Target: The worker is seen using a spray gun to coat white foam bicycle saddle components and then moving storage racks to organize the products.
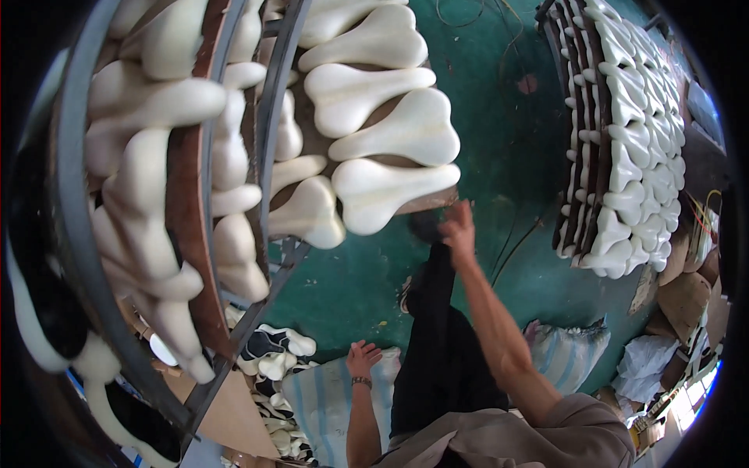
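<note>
Saddle pads (382, 195) near half-curled right hand (459, 228), left hand (363, 359) spread

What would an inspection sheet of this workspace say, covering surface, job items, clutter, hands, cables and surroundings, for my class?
Surface: green floor, specked with small scraps.
Job items: white foam bicycle-saddle pads, rowed on a brown board by a metal rack.
Clutter: loose saddle pieces beside a striped sack.
Hands: left hand open, nothing seen in it; right hand near the board's edge, contact unclear.
Cables: thin dark cord on the floor.
Surroundings: loaded stack at right; cardboard.
</note>
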Tool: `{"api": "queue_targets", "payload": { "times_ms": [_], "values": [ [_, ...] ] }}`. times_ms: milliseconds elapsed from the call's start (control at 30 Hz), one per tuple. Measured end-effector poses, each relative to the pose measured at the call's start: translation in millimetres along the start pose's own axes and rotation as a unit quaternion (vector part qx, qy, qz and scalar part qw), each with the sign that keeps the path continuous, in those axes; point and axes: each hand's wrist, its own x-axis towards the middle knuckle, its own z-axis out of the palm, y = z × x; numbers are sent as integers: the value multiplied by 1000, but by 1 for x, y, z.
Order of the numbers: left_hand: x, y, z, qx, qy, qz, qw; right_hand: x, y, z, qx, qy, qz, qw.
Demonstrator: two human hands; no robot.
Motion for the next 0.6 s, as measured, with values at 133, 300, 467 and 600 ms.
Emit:
{"api": "queue_targets", "payload": {
  "times_ms": [133, 300, 467, 600],
  "values": [
    [-20, 7, -22, 13, -10, 53, 998, 20, -26, -4, -99, -124, -148, 976],
    [-39, 21, -21, 51, -96, 199, 974, -17, -38, 17, -126, -104, -143, 976],
    [-26, 12, -35, 109, -200, 106, 968, -38, -15, 45, -128, -104, -118, 979],
    [3, 7, -75, 170, -178, 62, 967, -63, 36, 97, -135, -105, -147, 974]
  ]
}}
